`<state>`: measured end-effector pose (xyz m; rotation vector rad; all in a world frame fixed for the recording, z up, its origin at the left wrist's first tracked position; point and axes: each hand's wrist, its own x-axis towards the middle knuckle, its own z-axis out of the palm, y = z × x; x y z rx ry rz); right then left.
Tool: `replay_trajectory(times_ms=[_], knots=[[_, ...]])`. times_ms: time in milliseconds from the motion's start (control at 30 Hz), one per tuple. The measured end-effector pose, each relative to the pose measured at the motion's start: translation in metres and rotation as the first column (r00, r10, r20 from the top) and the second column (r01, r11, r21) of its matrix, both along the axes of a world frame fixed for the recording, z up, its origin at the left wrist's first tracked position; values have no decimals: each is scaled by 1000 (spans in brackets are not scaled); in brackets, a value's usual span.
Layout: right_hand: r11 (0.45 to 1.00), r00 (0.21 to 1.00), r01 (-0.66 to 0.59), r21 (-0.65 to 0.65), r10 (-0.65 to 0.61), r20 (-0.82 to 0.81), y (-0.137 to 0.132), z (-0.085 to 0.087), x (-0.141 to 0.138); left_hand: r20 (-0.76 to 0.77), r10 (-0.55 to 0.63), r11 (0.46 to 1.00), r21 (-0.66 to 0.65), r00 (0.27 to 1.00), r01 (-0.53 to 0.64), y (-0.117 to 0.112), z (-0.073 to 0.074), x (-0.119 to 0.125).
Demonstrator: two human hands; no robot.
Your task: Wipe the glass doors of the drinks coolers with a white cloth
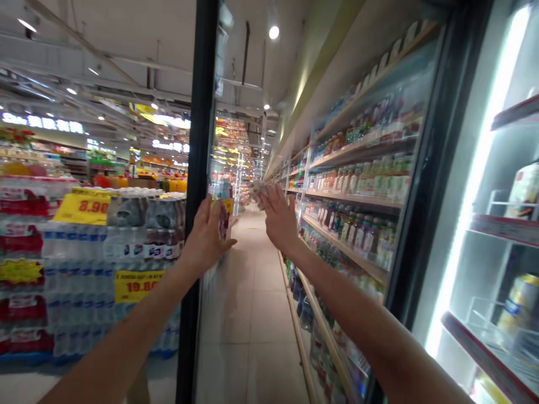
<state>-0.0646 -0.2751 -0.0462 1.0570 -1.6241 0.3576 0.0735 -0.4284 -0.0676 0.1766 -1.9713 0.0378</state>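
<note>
Nearest, at 4 o'clock, the open cooler [484, 342] shows wire-fronted shelves, lit by a vertical light strip [475, 185]. A can [520, 303] stands on the lower shelf and a carton [524, 191] on the one above. Both forearms enter from 6 o'clock and extend forward.

The left hand [206, 238], at centre left, is clamped on the black door frame [197, 112]. The fingers wrap round its far edge and the thumb lies on the near side. The frame runs upright from 6 to 12 o'clock.

The right hand [280, 221], just right of centre, is raised with the fingers almost straight. A pale crumpled wad [257, 191] sits at the fingertips at its 11 o'clock. Blur prevents telling whether the fingers pinch it or only touch it.

At 9 o'clock, behind the frame, stand packs of bottled water [84, 264] with a yellow price tag [84, 209]. At 2 o'clock, drink shelves [357, 196] line the tiled aisle floor [252, 280], which recedes toward 12 o'clock.
</note>
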Motion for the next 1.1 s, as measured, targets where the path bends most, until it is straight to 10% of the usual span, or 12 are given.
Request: replay_trajectory(times_ms=[133,200,367,600,800,1000,1100], knots=[[909,968,-105,403,186,-168,-1,-51,8,56,-69,998,18,996,68,-6,2,8],[869,949,-118,480,241,-203,-2,-47,5,74,-90,996,4,993,90,-7,4,8],[997,993,-43,59,49,-105,-12,31,-1,40,-107,994,-13,994,107,2,17,3],[977,927,-68,202,136,-349,-12,23,-9,-17,-108,990,-94,994,106,13,39,-7],[948,993,111,-300,-116,2,45,82,-40,-22,-11,992,-130,1000,8,47,71,-33],[692,959,248,-678,-76,273,106,66,-74,55,154,973,-182,987,-142,90,80,-46],[748,982,182,-638,-100,162,85,48,-64,13,192,962,-198,981,-186,91,76,-51]])
